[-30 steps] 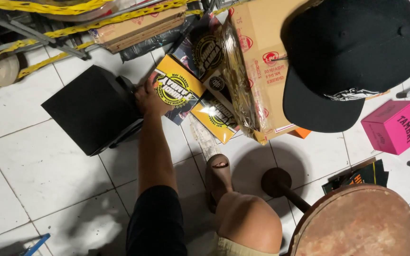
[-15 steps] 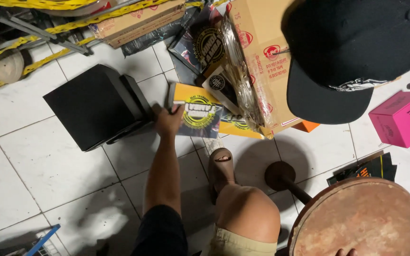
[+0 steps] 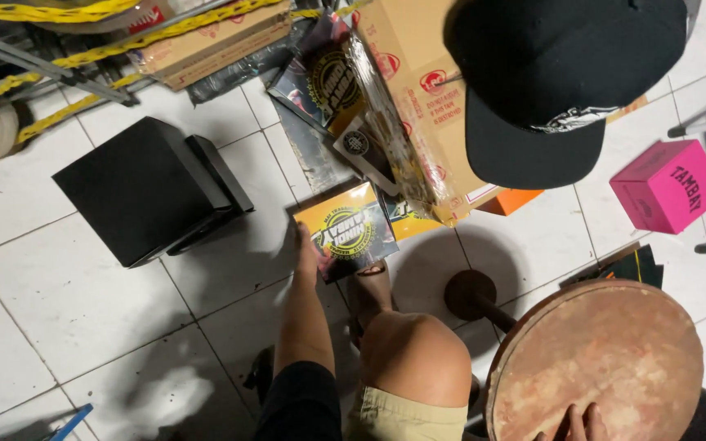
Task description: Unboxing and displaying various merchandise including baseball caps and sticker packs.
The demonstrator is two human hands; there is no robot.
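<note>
Moved since earlier: the yellow-and-black packet [image 3: 346,233] has come away from the pile by the cardboard box [image 3: 418,90] and now lies nearer the knee [image 3: 417,359], on the white tiled floor [image 3: 59,327]; the arm has drawn back with it
Left hand [image 3: 306,255]: stretched forward along the packet's left edge, palm down, fingers held together and touching that edge; whether they curl under it cannot be told
Right hand [image 3: 575,425]: only fingertips show at the bottom edge, resting on the round wooden stool top [image 3: 598,359]; their spread cannot be told
Packet: flat on the tiles, tilted slightly, just in front of the sandalled foot [image 3: 369,286]; a round emblem faces up
Left of the hand: black box [image 3: 145,188] on the floor, apart from the packet
Behind the packet: more printed packets [image 3: 332,82] leaning against the cardboard box
Upper right: black cap [image 3: 557,82] seen from above; pink box [image 3: 668,186] on the tiles near it
</note>
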